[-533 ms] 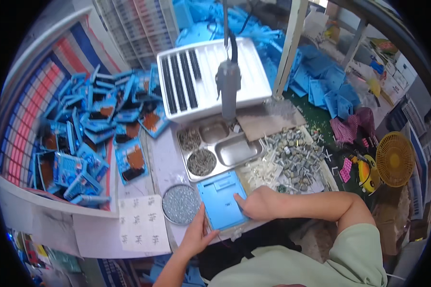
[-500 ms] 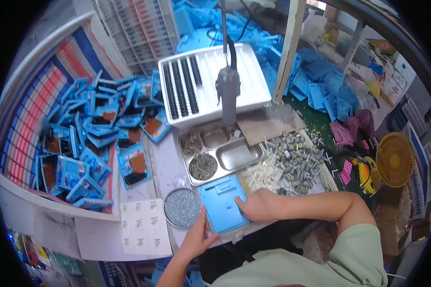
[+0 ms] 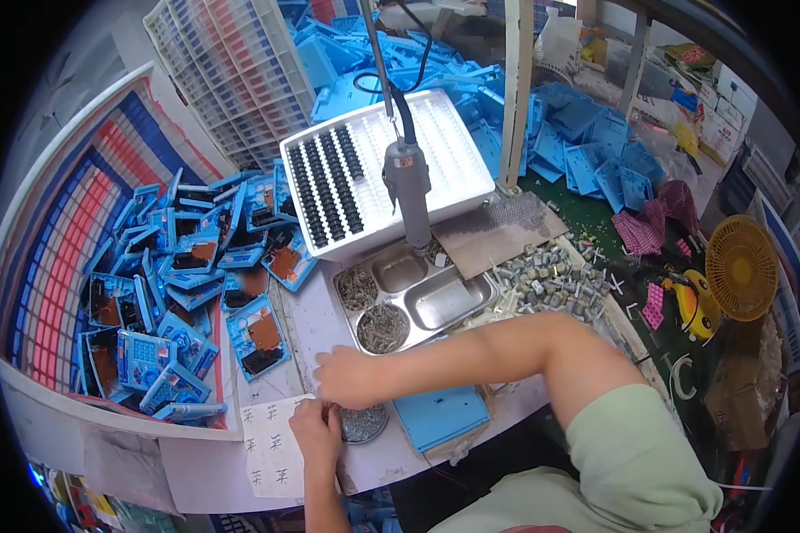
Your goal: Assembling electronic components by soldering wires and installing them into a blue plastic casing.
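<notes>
My left hand (image 3: 316, 433) is beside the round tin of small screws (image 3: 363, 426), over the right edge of a white paper sheet. Its fingers are closed together, and what they hold, if anything, cannot be made out. Just above it, my right hand (image 3: 351, 377) reaches across to the left with fingers curled, partly covering the tin; its fingertips' contents are hidden. A flat blue plastic panel (image 3: 440, 422) lies on the table to the right, touched by neither hand, its upper part hidden behind my right forearm.
A steel compartment tray (image 3: 431, 302) with small metal parts sits ahead, under a hanging electric screwdriver (image 3: 409, 186). Small motors (image 3: 551, 280) are heaped to the right. A white tray (image 3: 391, 169) holds rows of black pieces. Blue assemblies (image 3: 169, 355) fill a bin at left; the paper sheet (image 3: 271, 453) lies nearby.
Both hands have left the blue panel and moved left, coming together by the screw tin. The right forearm now crosses over the panel. The view has shifted slightly.
</notes>
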The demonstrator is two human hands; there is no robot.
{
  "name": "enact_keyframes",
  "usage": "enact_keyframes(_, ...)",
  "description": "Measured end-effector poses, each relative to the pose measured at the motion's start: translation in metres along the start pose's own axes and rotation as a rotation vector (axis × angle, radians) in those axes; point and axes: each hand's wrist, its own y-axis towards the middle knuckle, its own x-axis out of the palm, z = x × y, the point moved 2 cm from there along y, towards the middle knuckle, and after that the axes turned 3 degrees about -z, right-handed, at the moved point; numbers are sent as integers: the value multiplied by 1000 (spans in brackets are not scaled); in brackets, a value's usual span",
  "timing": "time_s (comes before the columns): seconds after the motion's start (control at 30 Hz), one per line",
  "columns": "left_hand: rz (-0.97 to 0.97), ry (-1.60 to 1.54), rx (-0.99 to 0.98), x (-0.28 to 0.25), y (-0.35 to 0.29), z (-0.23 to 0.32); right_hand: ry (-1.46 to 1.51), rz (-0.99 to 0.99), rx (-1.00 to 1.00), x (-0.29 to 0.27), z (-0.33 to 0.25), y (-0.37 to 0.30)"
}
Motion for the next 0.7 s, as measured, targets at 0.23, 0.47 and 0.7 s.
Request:
enact_keyframes(0.23,208,-140,-117,-7,-23,-16,114,65,33,54,-9,40)
enact_keyframes(0.47,329,-480,-338,-15,-35,6,19,-94,23,46,9,51)
enact_keyframes(0.7,245,-714,-383,2,-43,34,44,-12,57,41,21,51)
